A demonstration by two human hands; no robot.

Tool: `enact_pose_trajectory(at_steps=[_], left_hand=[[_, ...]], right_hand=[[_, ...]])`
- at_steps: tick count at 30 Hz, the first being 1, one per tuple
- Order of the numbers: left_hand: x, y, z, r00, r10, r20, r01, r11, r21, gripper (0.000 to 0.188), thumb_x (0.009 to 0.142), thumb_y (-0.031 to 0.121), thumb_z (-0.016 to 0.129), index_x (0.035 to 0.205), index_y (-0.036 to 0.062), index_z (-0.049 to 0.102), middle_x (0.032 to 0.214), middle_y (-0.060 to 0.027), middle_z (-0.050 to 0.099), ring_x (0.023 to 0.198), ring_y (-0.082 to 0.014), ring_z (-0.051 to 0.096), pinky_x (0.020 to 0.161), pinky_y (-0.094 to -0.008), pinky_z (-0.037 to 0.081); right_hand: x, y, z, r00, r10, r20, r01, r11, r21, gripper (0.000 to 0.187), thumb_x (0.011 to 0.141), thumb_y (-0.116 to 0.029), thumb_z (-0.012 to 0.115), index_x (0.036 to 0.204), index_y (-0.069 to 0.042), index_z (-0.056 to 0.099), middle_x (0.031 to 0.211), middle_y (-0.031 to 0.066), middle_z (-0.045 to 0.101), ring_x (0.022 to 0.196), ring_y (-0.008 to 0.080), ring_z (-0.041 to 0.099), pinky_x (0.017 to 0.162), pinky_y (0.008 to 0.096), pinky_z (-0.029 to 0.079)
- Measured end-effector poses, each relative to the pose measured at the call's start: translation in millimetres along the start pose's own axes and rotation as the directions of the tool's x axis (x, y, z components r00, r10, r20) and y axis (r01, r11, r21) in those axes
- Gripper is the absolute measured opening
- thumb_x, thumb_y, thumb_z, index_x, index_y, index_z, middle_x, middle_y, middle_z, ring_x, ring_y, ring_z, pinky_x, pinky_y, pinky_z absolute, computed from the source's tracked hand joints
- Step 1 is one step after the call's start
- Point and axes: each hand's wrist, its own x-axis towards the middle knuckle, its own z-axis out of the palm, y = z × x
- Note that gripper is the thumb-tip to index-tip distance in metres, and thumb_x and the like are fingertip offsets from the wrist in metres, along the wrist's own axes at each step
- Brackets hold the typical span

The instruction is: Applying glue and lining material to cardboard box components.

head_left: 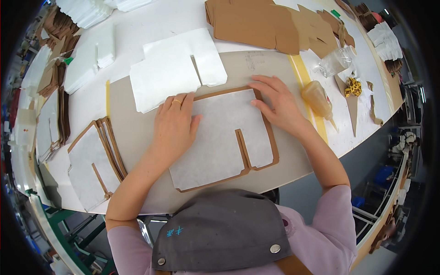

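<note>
In front of me lies a brown notched panel (273, 142) with a whitish-grey backing sheet (211, 142) on it, and a narrow brown-edged slot opens at its lower side. My left hand (175, 121) rests palm down on the sheet's upper left part, its fingers stretched toward the top edge and a ring on one of them. At the upper right corner is my right hand (278, 103), fingers spread and thumb apart over the brown border. Just beyond my left fingertips sits a white sheet stack (169, 64) with a similar slot.
Lined brown panels (94, 160) are stacked at left. White sheets (89, 62) lie farther back. Brown panels (256, 25) spread along the far side. At right are an amber squeeze bottle (317, 99), a clear plastic container (337, 61) and a yellow patterned bundle (353, 86).
</note>
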Motion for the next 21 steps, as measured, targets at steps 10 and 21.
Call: enact_pose_trajectory(at_steps=[10, 21], left_hand=[[12.6, -21.4, 7.0, 0.978, -0.166, 0.123, 0.179, 0.979, -0.098, 0.025, 0.079, 0.005, 0.069, 0.104, 0.0042, 0.061, 0.097, -0.0099, 0.059, 0.09, -0.0285, 0.056, 0.082, -0.0386, 0.047], [10.9, -14.3, 1.0, 0.956, -0.255, 0.147, 0.276, 0.951, -0.14, 0.032, 0.08, 0.008, 0.071, 0.11, 0.0065, 0.062, 0.095, -0.0091, 0.059, 0.095, -0.0242, 0.058, 0.08, -0.0361, 0.05]], right_hand=[[39.0, -12.6, 27.1, 0.978, -0.198, -0.058, 0.204, 0.971, 0.125, 0.033, 0.084, -0.016, 0.069, 0.114, -0.006, 0.062, 0.131, 0.0086, 0.054, 0.115, 0.0291, 0.052, 0.099, 0.0408, 0.041], [48.2, -13.6, 23.2, 0.968, 0.155, 0.197, -0.214, 0.92, 0.327, 0.019, 0.082, -0.012, 0.071, 0.1, -0.008, 0.065, 0.107, 0.0051, 0.061, 0.097, 0.0249, 0.057, 0.09, 0.0364, 0.045]])
